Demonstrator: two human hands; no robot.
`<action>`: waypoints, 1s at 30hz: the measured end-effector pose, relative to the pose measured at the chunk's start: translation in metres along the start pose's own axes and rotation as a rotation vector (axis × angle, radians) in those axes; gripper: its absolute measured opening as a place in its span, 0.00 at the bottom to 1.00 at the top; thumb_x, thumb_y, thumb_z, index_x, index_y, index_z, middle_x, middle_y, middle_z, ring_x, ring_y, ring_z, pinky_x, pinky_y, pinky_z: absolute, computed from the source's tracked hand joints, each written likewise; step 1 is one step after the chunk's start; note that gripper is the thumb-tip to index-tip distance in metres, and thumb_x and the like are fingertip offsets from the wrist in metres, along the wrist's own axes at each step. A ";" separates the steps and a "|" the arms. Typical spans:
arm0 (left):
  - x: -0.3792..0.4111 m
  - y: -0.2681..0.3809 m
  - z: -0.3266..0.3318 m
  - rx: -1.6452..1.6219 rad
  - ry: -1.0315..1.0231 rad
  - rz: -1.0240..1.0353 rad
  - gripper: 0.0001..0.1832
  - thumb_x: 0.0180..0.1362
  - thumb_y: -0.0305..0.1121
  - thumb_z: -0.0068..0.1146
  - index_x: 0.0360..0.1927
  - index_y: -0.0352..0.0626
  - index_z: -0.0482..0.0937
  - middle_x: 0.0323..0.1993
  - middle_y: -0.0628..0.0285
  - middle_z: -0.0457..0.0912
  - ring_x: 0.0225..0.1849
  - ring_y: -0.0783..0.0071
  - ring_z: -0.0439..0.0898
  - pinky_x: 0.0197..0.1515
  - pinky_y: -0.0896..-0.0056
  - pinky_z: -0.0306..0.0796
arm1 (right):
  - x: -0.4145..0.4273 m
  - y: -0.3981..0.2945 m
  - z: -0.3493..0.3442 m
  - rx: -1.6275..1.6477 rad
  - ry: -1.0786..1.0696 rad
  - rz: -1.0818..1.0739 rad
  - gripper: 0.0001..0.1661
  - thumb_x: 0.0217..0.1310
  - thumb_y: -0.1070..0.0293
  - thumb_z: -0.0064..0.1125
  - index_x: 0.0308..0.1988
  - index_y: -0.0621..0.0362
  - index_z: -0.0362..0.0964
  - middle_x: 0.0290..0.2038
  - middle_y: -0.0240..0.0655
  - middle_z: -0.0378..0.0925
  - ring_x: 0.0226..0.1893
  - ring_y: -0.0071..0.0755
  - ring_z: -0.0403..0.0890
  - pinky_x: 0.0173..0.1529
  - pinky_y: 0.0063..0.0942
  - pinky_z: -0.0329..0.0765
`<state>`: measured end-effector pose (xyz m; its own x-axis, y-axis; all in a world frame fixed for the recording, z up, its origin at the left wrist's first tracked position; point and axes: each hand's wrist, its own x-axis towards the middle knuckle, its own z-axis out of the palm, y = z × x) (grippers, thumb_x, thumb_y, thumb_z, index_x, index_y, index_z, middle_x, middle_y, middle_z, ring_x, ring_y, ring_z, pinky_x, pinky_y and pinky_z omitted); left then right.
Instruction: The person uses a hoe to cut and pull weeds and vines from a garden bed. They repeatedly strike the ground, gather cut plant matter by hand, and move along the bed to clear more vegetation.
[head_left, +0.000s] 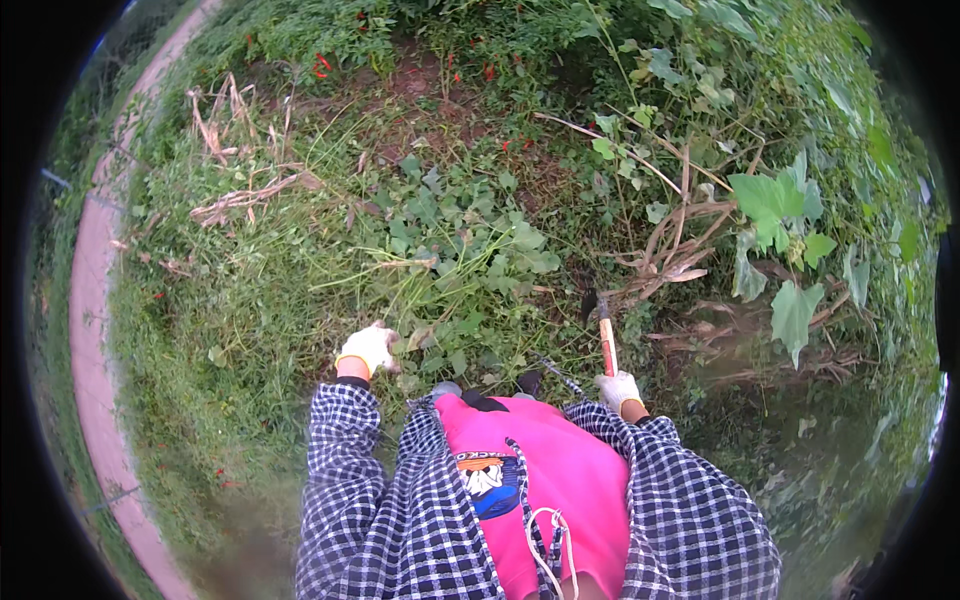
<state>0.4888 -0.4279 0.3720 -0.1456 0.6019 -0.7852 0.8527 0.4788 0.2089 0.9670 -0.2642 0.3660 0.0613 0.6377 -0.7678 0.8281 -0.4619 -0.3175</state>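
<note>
My right hand (619, 390), in a white knit glove, is closed around the wooden handle of a short hand tool (607, 343). The tool points away from me, and its dark metal head lies among weeds, too shaded to tell its exact kind. My left hand (369, 347), also gloved in white, is low over the greenery at the left; its fingers are partly bent, and whether they grip any stems cannot be made out. Between and beyond the hands lies a heap of leafy green vines (465, 247) with pale stems.
Dry stalks (667, 255) lie to the right, beside broad-leaved vines (795, 315). More dry stalks (247, 199) lie at the upper left. Plants with red peppers (322, 66) grow at the top. A pale path (94, 300) curves along the left side.
</note>
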 end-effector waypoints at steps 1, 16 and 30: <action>0.004 -0.003 0.023 -0.100 0.119 0.062 0.40 0.39 0.43 0.73 0.61 0.52 0.73 0.62 0.50 0.72 0.58 0.50 0.76 0.60 0.56 0.71 | -0.020 -0.001 0.002 -0.040 -0.027 -0.013 0.20 0.55 0.59 0.55 0.37 0.68 0.74 0.26 0.46 0.80 0.25 0.42 0.83 0.31 0.36 0.79; 0.107 0.095 0.008 0.268 -0.095 0.523 0.31 0.51 0.45 0.66 0.59 0.48 0.75 0.51 0.52 0.82 0.54 0.53 0.79 0.56 0.59 0.73 | -0.176 0.206 0.157 0.371 0.064 0.668 0.32 0.48 0.50 0.62 0.45 0.67 0.79 0.43 0.53 0.82 0.46 0.47 0.84 0.48 0.36 0.78; 0.076 0.308 0.049 0.407 -0.138 0.549 0.28 0.54 0.43 0.62 0.58 0.44 0.76 0.52 0.52 0.82 0.53 0.54 0.80 0.56 0.63 0.73 | -0.107 0.253 0.082 0.615 0.039 0.673 0.31 0.48 0.52 0.62 0.45 0.68 0.79 0.41 0.55 0.82 0.44 0.50 0.85 0.48 0.37 0.78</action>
<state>0.7654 -0.2660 0.3484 0.4030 0.5885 -0.7009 0.9087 -0.1659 0.3832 1.1245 -0.4997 0.3217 0.4525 0.1300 -0.8823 0.1684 -0.9840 -0.0586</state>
